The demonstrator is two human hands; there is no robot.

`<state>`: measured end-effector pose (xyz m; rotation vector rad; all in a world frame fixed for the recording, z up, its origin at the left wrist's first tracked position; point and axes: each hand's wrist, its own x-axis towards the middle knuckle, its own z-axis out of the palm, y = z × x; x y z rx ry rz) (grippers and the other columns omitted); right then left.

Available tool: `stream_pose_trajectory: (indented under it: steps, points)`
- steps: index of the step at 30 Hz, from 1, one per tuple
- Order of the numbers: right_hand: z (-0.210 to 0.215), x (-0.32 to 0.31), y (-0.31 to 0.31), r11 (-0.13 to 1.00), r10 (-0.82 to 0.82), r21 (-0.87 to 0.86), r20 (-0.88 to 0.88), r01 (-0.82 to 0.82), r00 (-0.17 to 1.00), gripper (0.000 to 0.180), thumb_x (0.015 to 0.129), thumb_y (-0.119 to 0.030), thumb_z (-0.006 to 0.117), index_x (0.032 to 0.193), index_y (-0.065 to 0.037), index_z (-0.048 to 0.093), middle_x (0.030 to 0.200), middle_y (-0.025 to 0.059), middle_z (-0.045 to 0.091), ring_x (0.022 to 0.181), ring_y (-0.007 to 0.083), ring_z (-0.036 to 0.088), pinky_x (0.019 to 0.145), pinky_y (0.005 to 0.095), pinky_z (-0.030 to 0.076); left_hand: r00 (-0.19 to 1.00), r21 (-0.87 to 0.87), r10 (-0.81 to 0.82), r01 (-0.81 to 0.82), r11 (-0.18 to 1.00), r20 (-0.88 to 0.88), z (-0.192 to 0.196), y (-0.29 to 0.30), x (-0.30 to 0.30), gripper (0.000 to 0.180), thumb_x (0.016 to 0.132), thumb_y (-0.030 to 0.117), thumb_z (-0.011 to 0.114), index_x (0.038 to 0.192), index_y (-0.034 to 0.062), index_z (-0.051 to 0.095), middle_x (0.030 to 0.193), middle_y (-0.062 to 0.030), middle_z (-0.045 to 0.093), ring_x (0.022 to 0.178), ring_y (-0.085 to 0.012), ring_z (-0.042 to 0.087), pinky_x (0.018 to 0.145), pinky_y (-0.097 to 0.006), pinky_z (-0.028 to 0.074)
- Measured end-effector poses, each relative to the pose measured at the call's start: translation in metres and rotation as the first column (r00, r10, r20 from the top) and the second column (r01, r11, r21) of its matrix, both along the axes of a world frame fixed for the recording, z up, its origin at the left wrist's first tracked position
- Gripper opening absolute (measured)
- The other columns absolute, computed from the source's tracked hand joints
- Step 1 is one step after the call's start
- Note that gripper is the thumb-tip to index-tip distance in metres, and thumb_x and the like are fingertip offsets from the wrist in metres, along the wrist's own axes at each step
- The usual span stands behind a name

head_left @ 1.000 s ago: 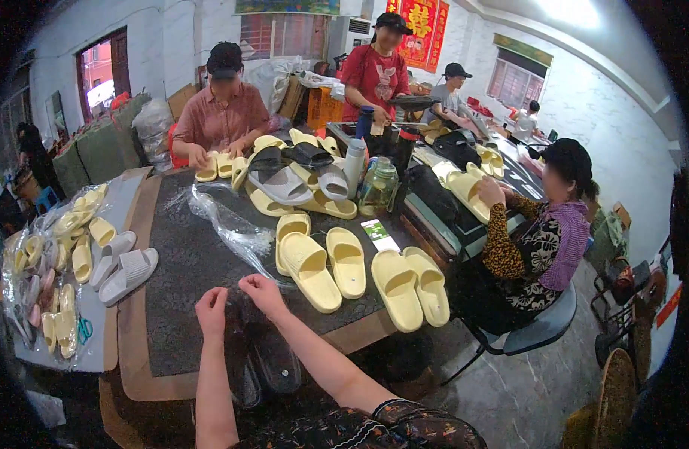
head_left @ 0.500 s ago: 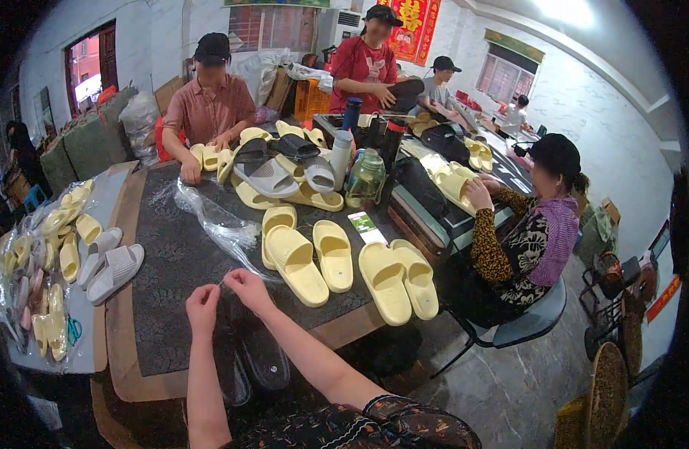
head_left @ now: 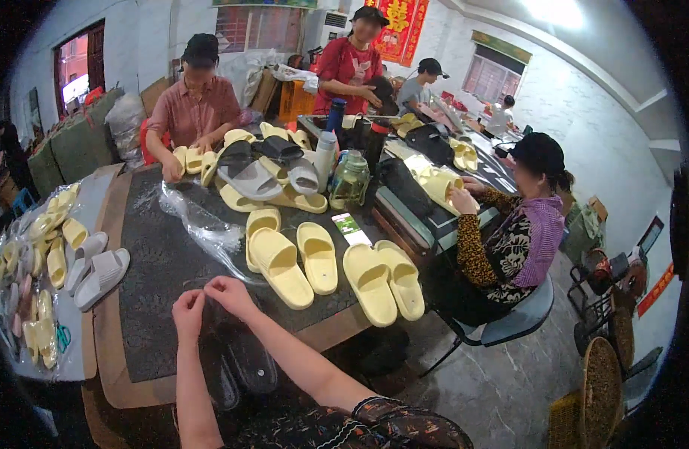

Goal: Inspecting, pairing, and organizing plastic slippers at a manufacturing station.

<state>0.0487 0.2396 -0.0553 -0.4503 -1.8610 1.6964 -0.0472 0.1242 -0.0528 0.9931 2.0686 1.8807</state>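
A clear bag (head_left: 223,333), its film hard to make out against the dark, is held over the lap, below the near edge of the table (head_left: 114,352); dark slippers (head_left: 245,364) are seen in it, one marked with a small white dot on which nothing can be read. The bag's top is pinched by the left hand (head_left: 187,316) and the right hand (head_left: 230,296), thumb and fingertips pressed together on each, the two hands set just beside one another. Beyond them, loose clear wrapping (head_left: 202,222) is spread on a black mat (head_left: 153,292). To its right, yellow slippers (head_left: 282,271) are ranged, a tiny dark mark being borne on one insole. Just behind these a white card (head_left: 351,229) with a green panel is laid, its print too small to be read. Farther back, grey and yellow slippers are heaped beside a glass jar (head_left: 349,179). At the right, a yellow slipper (head_left: 438,187) is handled by a seated person (head_left: 528,224). On the far wall, a red poster (head_left: 398,31) is filled by large gold characters; at the right, a red strip (head_left: 655,290) is hung.
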Motion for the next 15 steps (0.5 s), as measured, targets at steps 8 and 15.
stream_pose_trajectory:
  steps: [8,15]
  points:
    - [-0.008,0.004,0.013,0.995,-0.095,0.022,-0.014,0.095,0.995,0.018,0.086,-0.017,0.066,0.092,0.0,0.065,0.079,-0.0016,0.062,0.072,0.0056,0.053,0.066,0.0222,0.045,0.998,0.018,-0.044,0.043,0.999,0.038,0.001,0.008,0.009,0.011,0.084,0.01,0.065,0.088,-0.0009,0.067,0.076,0.0002,0.063,0.07,-0.0066,0.054,0.066,-0.022,0.043]
    - [0.003,0.006,0.007,0.993,-0.112,-0.046,-0.081,0.109,0.99,0.017,0.088,-0.017,0.064,0.092,0.0,0.065,0.078,-0.002,0.061,0.071,0.0046,0.052,0.064,0.0219,0.043,0.983,0.163,-0.058,0.03,0.986,0.174,-0.002,0.003,0.002,0.014,0.085,0.011,0.065,0.09,-0.0015,0.067,0.08,0.0011,0.064,0.074,-0.0067,0.055,0.069,-0.022,0.043]
